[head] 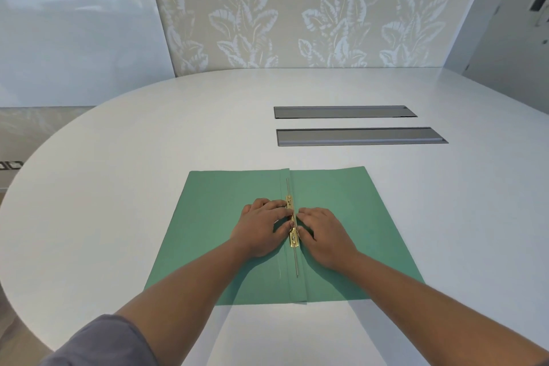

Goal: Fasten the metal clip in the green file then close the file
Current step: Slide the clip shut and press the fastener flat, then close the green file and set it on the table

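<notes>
A matte green card file (237,235) lies open and flat near the front edge of the smooth white rounded worktop (118,157). Along its spine runs a brass clip (292,236) on a thin steel rod. The left hand (261,226) and right hand (323,235) flank the clip, fingers (279,204) pressed together on it.

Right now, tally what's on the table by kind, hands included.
Green file, lying open: 1
Metal clip along its spine: 1
Grey hatches set into the table: 2, far one, near one
Hands at the clip: 2, left, right
Total: 6
</notes>
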{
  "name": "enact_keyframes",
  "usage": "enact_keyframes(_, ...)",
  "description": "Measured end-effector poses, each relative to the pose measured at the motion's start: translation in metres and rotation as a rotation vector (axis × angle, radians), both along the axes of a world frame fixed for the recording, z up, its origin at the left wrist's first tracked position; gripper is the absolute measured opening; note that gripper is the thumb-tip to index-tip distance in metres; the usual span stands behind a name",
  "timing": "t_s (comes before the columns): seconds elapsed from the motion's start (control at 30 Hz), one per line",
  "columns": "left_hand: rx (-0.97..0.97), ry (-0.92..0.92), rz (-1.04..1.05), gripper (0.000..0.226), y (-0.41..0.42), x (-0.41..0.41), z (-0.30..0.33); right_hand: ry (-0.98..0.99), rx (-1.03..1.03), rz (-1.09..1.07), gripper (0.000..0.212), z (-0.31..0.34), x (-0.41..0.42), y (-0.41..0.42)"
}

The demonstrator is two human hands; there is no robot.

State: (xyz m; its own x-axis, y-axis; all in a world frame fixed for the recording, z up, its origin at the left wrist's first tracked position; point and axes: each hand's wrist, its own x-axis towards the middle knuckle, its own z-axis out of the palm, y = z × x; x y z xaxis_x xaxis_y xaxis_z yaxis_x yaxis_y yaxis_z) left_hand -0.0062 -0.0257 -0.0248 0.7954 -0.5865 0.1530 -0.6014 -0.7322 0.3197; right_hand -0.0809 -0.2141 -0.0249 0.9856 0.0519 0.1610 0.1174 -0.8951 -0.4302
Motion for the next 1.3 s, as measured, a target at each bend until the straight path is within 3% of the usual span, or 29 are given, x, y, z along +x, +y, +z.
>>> enact_keyframes(0.17,0.008,0.011,-0.007,0.049,0.0,0.0,0.001,0.092,-0.139,0.015,0.059,-0.005,-0.012,-0.003)
enact_keyframes(0.4,-0.155,0.05,-0.058,0.032,0.013,0.009,0.008,0.091,-0.156,0.002,0.062,-0.004,-0.014,-0.002)
enact_keyframes(0.53,-0.108,0.012,0.21,0.041,0.031,0.011,0.011,0.082,-0.176,0.001,0.059,-0.005,-0.014,-0.001)
enact_keyframes(0.63,-0.048,0.135,0.454,0.055,0.043,0.013,0.014,0.087,-0.172,-0.002,0.059,-0.004,-0.013,0.001)
enact_keyframes(0.87,0.07,0.358,0.749,0.079,0.065,0.016,0.03,0.099,-0.166,-0.006,0.06,-0.005,-0.01,0.001)
enact_keyframes(0.97,0.063,0.449,0.881,0.071,0.075,0.021,0.041,0.099,-0.173,-0.005,0.061,-0.005,-0.01,0.001)
enact_keyframes(1.1,-0.004,0.524,0.984,0.076,0.089,0.03,0.049,0.098,-0.175,-0.004,0.062,-0.006,-0.011,0.001)
enact_keyframes(1.3,0.036,0.541,0.999,0.11,0.112,0.041,0.064,0.1,-0.179,-0.002,0.062,-0.005,-0.012,0.002)
